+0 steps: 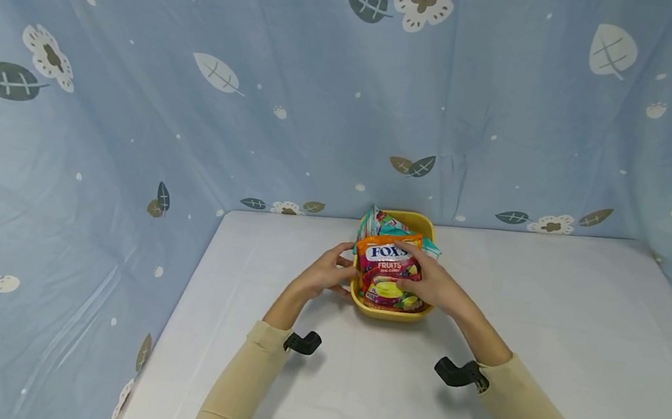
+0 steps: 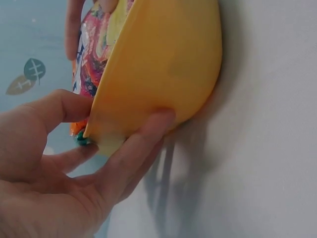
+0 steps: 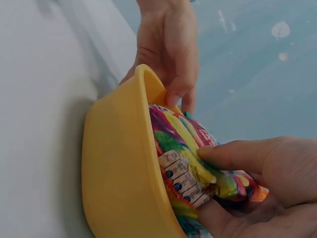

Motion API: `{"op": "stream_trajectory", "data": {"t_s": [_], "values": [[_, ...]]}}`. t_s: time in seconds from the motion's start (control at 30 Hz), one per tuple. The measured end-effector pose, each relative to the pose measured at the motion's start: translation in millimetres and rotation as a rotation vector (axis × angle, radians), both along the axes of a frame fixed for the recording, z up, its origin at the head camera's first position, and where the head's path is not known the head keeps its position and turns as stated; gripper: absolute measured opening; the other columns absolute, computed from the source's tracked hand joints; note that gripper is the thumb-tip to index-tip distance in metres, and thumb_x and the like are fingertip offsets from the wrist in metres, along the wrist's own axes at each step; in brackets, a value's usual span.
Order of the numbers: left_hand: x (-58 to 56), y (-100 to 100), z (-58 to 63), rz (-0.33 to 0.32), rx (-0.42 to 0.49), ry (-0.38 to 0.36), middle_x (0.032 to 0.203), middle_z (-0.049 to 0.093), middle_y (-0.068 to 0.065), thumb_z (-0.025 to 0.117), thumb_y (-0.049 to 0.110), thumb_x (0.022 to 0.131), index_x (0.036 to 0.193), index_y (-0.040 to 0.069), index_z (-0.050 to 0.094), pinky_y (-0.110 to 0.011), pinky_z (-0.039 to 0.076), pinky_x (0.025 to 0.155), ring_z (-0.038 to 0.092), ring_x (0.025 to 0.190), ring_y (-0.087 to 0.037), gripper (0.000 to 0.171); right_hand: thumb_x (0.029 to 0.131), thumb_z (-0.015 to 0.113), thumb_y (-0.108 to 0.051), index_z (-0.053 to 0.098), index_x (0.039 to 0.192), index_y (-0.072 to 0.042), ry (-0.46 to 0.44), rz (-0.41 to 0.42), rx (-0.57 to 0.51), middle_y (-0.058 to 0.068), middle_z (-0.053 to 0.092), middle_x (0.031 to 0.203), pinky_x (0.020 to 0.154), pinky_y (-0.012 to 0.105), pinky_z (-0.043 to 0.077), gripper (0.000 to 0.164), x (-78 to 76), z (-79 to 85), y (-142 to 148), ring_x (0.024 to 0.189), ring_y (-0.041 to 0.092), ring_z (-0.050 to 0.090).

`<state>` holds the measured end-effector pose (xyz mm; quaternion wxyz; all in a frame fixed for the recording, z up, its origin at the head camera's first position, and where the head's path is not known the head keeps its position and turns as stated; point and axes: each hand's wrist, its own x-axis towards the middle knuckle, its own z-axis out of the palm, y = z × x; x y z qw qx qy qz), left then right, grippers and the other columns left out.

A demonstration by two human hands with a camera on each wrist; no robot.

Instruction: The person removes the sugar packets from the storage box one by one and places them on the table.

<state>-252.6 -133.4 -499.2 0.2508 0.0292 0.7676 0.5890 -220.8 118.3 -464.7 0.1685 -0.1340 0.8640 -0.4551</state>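
Observation:
A yellow plastic bin (image 1: pixel 388 315) stands on the table, with a red and orange FOX'S fruit candy bag (image 1: pixel 380 274) leaning at its front. Behind that bag, a teal packet (image 1: pixel 394 229) pokes up inside the bin. My left hand (image 1: pixel 325 270) holds the bin's left side, its thumb at the rim and fingers (image 2: pixel 136 148) against the outer wall. From the right, my right hand (image 1: pixel 437 282) pinches the candy bag; in the right wrist view its thumb (image 3: pixel 223 154) lies on the printed front. The bag's lower part sits below the rim.
A white cloth covers the table (image 1: pixel 347 399). Just behind the bin hangs a blue curtain (image 1: pixel 297 117) with leaf and flower prints, which also runs along the left side. Black camera mounts (image 1: pixel 458 374) sit on both wrists.

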Motion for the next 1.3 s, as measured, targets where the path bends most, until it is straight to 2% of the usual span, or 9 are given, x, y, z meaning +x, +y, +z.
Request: {"op": "stream_trajectory", "data": {"t_s": [0.17,0.53,0.77,1.0,1.3], "values": [[-1.9,-1.0,-2.1,0.005,-0.001,-0.005,0.132,0.047,-0.025,0.062,0.011,0.091,0.152,0.02,0.033,-0.048,0.064,0.074,0.065,0.103,-0.033,0.068,0.094,0.066,-0.014,0.031,0.154,-0.022,0.031,-0.005,-0.044,0.021,0.037,0.151,0.107,0.061,0.047,0.07,-1.5,1.5,3.4,0.134,0.042,0.042],[2.5,-4.2,-3.1,0.013,0.044,0.005,0.134,0.049,-0.024,0.062,0.011,0.094,0.151,0.021,0.035,-0.053,0.063,0.074,0.065,0.105,-0.034,0.064,0.095,0.064,-0.015,0.032,0.153,-0.021,0.01,-0.011,-0.073,0.022,0.039,0.15,0.104,0.057,0.051,0.067,1.5,12.4,11.6,0.131,0.041,0.045],[3.8,-5.3,-5.0,0.031,0.068,0.024,0.132,0.05,-0.024,0.064,0.011,0.093,0.153,0.024,0.032,-0.054,0.063,0.072,0.068,0.099,-0.031,0.069,0.095,0.064,-0.013,0.032,0.154,-0.019,-0.007,-0.017,-0.09,0.022,0.038,0.15,0.104,0.055,0.052,0.067,2.7,17.6,18.3,0.131,0.042,0.045],[6.0,-5.4,-5.0,0.027,0.104,0.052,0.133,0.048,-0.025,0.063,0.008,0.092,0.153,0.034,0.03,-0.054,0.063,0.069,0.068,0.099,-0.034,0.074,0.095,0.064,-0.015,0.031,0.154,-0.02,-0.037,-0.019,-0.134,0.023,0.036,0.15,0.092,0.051,0.06,0.068,3.1,26.1,25.6,0.128,0.045,0.047],[2.2,-3.1,-0.9,0.051,0.093,0.071,0.133,0.049,-0.021,0.064,0.005,0.09,0.148,0.031,0.037,-0.052,0.064,0.067,0.068,0.098,-0.035,0.069,0.095,0.065,-0.016,0.031,0.154,-0.021,-0.032,-0.03,-0.15,0.023,0.037,0.148,0.086,0.047,0.063,0.068,1.1,35.5,35.0,0.125,0.046,0.05]]}}
